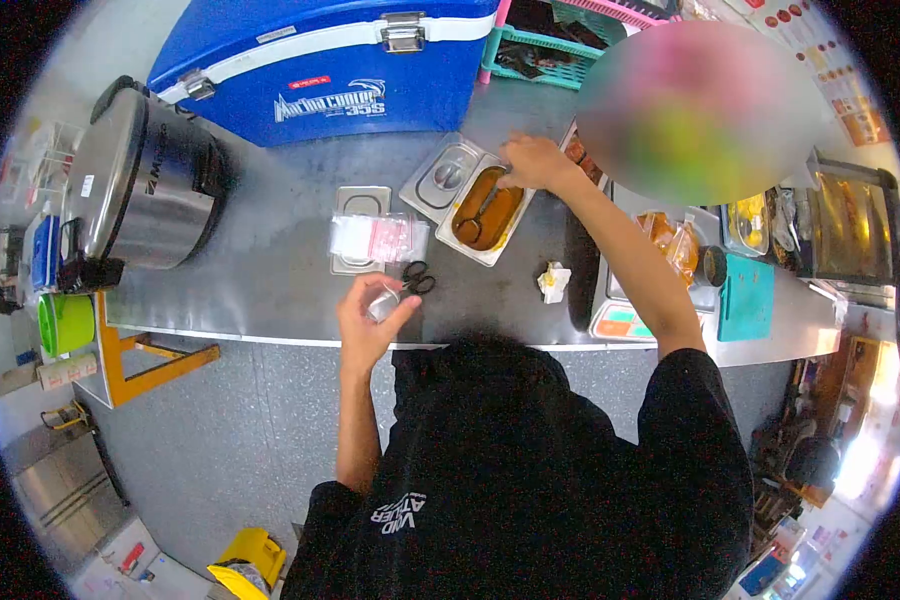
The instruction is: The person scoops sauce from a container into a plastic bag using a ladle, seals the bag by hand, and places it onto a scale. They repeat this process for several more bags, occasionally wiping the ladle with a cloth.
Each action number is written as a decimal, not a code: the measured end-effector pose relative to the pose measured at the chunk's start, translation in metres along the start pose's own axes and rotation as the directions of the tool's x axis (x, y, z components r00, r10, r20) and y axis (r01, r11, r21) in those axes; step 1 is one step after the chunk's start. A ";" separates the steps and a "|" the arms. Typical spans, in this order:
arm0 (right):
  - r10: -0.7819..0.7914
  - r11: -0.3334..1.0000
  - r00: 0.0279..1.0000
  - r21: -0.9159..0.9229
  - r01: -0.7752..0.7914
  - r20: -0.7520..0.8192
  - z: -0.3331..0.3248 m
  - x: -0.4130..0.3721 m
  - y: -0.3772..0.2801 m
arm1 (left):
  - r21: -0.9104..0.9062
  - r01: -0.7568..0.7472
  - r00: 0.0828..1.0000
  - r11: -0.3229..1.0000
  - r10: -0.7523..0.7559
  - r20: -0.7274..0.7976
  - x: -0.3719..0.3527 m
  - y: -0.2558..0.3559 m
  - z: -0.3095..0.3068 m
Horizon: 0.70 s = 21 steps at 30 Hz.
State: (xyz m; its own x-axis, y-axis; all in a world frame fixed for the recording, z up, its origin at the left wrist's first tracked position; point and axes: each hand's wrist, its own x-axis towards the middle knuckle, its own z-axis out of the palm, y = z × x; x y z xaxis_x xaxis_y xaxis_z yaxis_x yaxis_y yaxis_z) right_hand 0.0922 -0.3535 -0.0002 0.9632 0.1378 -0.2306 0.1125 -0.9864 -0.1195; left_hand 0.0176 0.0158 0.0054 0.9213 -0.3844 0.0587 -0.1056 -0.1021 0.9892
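Observation:
My left hand (370, 315) is raised over the front edge of the steel counter (270, 280) and holds a small clear plastic bag (383, 303). My right hand (535, 160) reaches across to a metal tray of orange-brown sauce (487, 212) and grips the handle of a spoon (478, 218) that lies in the sauce. Black scissors (418, 278) lie just beyond my left hand. A stack of clear plastic bags (380, 237) rests on a flat tray behind them. A steel lid (443, 180) sits to the left of the sauce tray.
A blue cooler box (330, 70) stands at the back, and a large steel pot (140, 180) at the left. A crumpled tissue (553, 282), tied bags of food (670, 242) and a teal board (745, 297) lie to the right. A green basket (540, 48) sits behind.

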 end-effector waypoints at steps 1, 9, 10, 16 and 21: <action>-0.032 0.999 0.992 -0.040 0.037 0.124 -0.008 -0.003 -0.005 | -0.032 0.033 0.999 0.999 -0.033 -0.019 0.001 0.000 0.001; -0.086 0.976 0.996 -0.202 0.080 -0.020 0.013 -0.068 -0.029 | 0.074 0.023 1.000 0.997 -0.022 -0.013 0.011 -0.004 0.005; -0.016 0.979 0.999 -0.204 0.009 -0.032 0.007 -0.073 -0.034 | 0.125 0.057 0.998 0.991 -0.057 -0.007 0.009 -0.004 0.003; 0.201 0.953 0.973 -0.209 -0.221 -0.110 0.018 -0.075 -0.039 | 0.138 -0.056 0.996 0.989 0.065 -0.058 0.025 -0.006 0.010; 0.187 0.982 0.979 0.014 -0.187 -0.076 0.031 -0.082 -0.053 | 0.198 -0.053 0.997 0.979 0.064 -0.046 0.025 -0.007 0.006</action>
State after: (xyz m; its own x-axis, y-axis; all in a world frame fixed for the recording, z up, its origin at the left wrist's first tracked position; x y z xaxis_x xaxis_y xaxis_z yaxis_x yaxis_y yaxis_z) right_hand -0.0004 -0.3097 -0.0053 0.9830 -0.0566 -0.1749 -0.0729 -0.9935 -0.0880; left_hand 0.0394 0.0009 -0.0006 0.9289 -0.3476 0.1277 -0.2268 -0.2614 0.9382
